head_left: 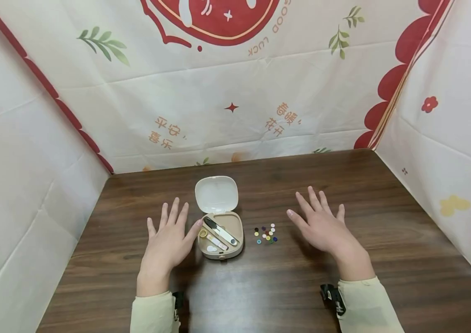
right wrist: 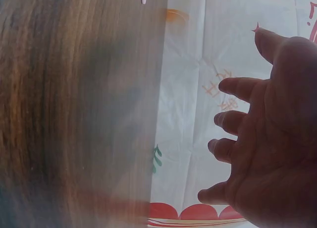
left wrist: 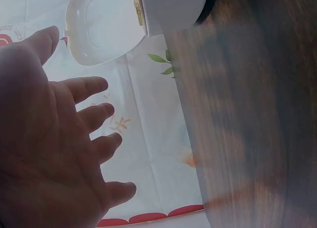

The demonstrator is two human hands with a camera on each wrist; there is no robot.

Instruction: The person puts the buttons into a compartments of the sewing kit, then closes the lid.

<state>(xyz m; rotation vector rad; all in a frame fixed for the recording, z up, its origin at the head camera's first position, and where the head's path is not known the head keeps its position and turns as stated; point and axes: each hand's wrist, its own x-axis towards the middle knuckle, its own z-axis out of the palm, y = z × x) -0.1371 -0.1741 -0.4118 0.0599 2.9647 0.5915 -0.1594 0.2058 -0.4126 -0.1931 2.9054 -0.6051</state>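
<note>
An open-lidded beige sewing box (head_left: 235,252) stands on the table, its pale lid (head_left: 217,194) tipped back. Inside lie a white tool with a black end (head_left: 220,231), a gold ring-shaped piece (head_left: 203,233) and a patterned strip (head_left: 217,241). My left hand (head_left: 168,243) is at the box's left, fingers spread, thumb near its rim; whether they touch I cannot tell. To the box's right lies a loose group of small coloured buttons (head_left: 267,237). Beyond them my right hand (head_left: 322,226) holds nothing, its fingers spread. Both palms appear empty in the wrist views.
The dark wooden table (head_left: 260,296) has a white printed cloth (head_left: 218,92) hanging behind its back edge. More white cloth (head_left: 447,152) hangs along the right side and the left side. Black straps (head_left: 333,299) sit at the wrists by the pale sleeves.
</note>
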